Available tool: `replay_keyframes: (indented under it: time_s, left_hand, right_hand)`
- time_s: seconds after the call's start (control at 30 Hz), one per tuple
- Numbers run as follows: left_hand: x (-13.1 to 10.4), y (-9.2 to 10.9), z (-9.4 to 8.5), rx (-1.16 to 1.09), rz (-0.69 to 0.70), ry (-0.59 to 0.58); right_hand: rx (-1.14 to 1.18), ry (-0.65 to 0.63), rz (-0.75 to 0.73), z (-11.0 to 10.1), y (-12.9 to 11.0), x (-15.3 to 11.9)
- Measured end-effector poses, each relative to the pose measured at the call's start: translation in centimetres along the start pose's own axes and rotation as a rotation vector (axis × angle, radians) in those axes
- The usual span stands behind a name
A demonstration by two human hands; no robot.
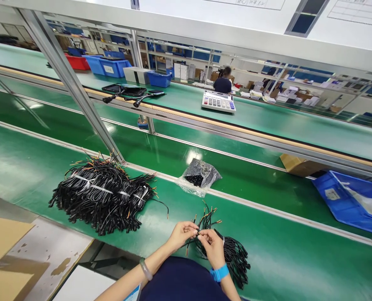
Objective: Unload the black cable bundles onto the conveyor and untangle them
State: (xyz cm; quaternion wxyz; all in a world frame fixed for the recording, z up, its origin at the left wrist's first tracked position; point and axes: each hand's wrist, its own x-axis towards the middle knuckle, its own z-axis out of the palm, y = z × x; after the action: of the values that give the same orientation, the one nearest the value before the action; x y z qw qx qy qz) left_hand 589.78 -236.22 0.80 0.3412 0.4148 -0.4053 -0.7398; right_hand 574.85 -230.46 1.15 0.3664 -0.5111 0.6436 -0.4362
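While both hands meet at the near tabletop (267, 251) edge, they work a small cable bundle (232, 255).
Left hand (182, 232) and right hand (211, 246) fingers pinch its wire ends, apparently one strand; big cable pile (101, 194) lies well left.

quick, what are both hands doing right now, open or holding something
Left hand: closed, fingertips pinching the wire ends of the small cable bundle.
Right hand: closed, pinching the same wire ends.

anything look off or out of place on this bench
Nothing stands out. The left hand and right hand both pinch one small cable bundle; the big cable pile and the parts bag lie intact on the green belt, nothing spilled.
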Motion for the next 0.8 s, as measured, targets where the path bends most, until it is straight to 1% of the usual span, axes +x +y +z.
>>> replay_keyframes:
  time_s: [0.13,0.33,0.57,0.7,0.8]
  left_hand:
    - [0.05,-0.14,-0.09,0.023,0.007,0.006]
    - [-0.01,-0.22,-0.25,0.108,0.051,-0.011]
    - [-0.48,-0.07,-0.07,0.208,0.086,-0.071]
    - [-0.71,0.22,0.12,0.256,0.113,-0.055]
    - [-0.60,0.05,-0.03,0.270,0.118,-0.042]
  right_hand:
    - [0.025,0.007,0.006,-0.31,0.21,-0.25]
    - [-0.026,0.058,0.012,-0.73,0.21,-0.68]
    - [-0.046,0.023,0.011,-0.45,0.06,-0.57]
    - [-0.064,0.007,-0.013,-0.57,-0.05,-0.35]
    - [-0.081,0.008,-0.050,-0.93,-0.12,-0.35]
